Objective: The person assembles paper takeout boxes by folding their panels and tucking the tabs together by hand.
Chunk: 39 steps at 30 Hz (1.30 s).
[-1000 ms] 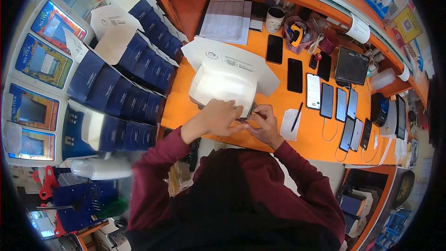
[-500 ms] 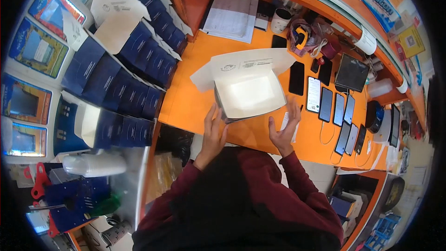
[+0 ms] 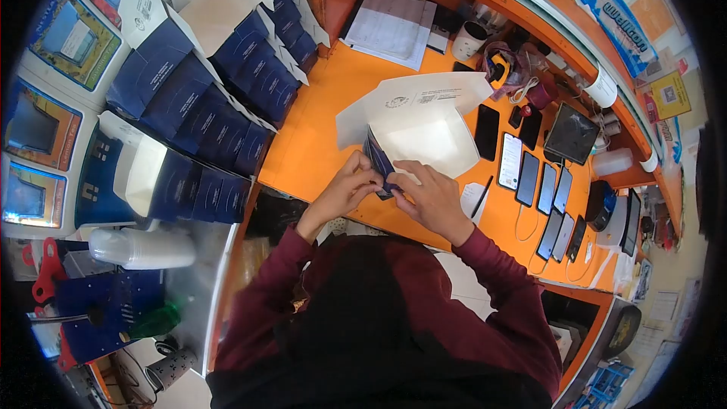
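Observation:
An open paper food box (image 3: 430, 142), white inside and dark blue outside, stands on the orange counter (image 3: 303, 159) in front of me. Its printed lid flap is raised at the back. At the box's near left corner, my left hand (image 3: 344, 191) pinches the dark blue side panel with bent fingers. Close beside it, my right hand (image 3: 433, 198) grips the same corner, thumb and fingers drawn together at the edge. The fingers partly hide the folds there.
Stacked blue boxes (image 3: 204, 117) rise on the left, above clear plastic tubs (image 3: 144, 248). Several phones (image 3: 545, 188) and a pen (image 3: 482, 195) lie on the right. Papers (image 3: 390, 26) and a mug (image 3: 469, 40) stand at the back under an orange shelf.
Both hands have come together from either side of the box and closed on its near left corner. The box has turned, so its blue side panel now shows.

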Tool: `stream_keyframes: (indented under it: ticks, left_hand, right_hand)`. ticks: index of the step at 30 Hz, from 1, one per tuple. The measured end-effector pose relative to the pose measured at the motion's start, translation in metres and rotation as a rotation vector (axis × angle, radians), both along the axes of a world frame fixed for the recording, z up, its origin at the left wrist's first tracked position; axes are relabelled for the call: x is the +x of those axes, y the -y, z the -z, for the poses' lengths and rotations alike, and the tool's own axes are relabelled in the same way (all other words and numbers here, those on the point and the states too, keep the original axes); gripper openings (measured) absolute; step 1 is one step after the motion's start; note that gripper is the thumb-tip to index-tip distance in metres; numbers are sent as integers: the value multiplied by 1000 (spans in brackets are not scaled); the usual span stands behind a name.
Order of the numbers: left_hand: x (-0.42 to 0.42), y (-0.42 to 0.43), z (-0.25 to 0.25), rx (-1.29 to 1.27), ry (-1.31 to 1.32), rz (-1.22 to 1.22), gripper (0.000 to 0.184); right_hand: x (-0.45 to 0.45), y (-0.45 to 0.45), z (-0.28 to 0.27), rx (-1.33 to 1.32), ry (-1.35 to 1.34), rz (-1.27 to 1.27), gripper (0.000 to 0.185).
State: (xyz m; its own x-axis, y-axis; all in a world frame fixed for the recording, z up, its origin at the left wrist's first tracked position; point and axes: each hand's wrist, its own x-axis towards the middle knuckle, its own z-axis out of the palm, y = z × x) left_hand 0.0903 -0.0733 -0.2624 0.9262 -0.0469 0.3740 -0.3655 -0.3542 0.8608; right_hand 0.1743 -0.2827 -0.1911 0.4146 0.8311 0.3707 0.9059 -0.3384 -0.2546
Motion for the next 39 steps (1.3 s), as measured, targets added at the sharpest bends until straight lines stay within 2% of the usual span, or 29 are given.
stream_keyframes:
  ticks: [3, 6, 9, 12, 15, 19, 28, 31, 34, 35, 36, 37, 38, 39]
  left_hand:
    - [-4, -1, 5, -39, -23, 22, 11]
    - [-12, 10, -7, -201, -58, -73, 7]
    - [1, 22, 3, -630, -147, -340, 16]
    - [19, 15, -14, -243, -433, -381, 24]
    - [27, 10, -15, -146, -460, -333, 25]
    - [25, 9, -23, -86, -426, -303, 21]
    - [21, 13, -15, -120, -351, -365, 21]
    - [20, 15, -16, -75, -329, -457, 23]
    - [21, 30, -13, -46, -226, -633, 23]
    - [19, 39, -24, -14, -201, -660, 23]
    - [18, 45, -30, 19, -180, -685, 23]
    - [18, 43, -28, 49, -155, -671, 21]
    - [19, 37, -25, 80, -128, -651, 19]
    - [20, 31, -22, 112, -102, -628, 19]
  right_hand:
    - [-3, -2, -4, -214, -213, -28, 35]
    - [6, 0, -23, -244, -400, -66, 36]
    - [29, -1, -24, -68, -796, -30, 38]
    - [66, -16, -5, -210, -648, -133, 47]
    - [73, -36, 3, -245, -224, -244, 54]
    - [65, -48, -2, -372, -257, -144, 60]
    - [56, -52, 12, -391, -128, -110, 58]
    - [48, -40, 6, -276, -140, -61, 48]
    - [49, -18, -3, 269, -257, 1, 39]
    - [51, -8, -6, 464, -223, 125, 35]
    - [59, 1, -7, 633, -71, 277, 36]
    - [73, 15, -7, 670, 87, 398, 41]
    - [82, 28, -2, 676, -87, 585, 49]
    - [97, 39, 14, 712, -205, 494, 51]
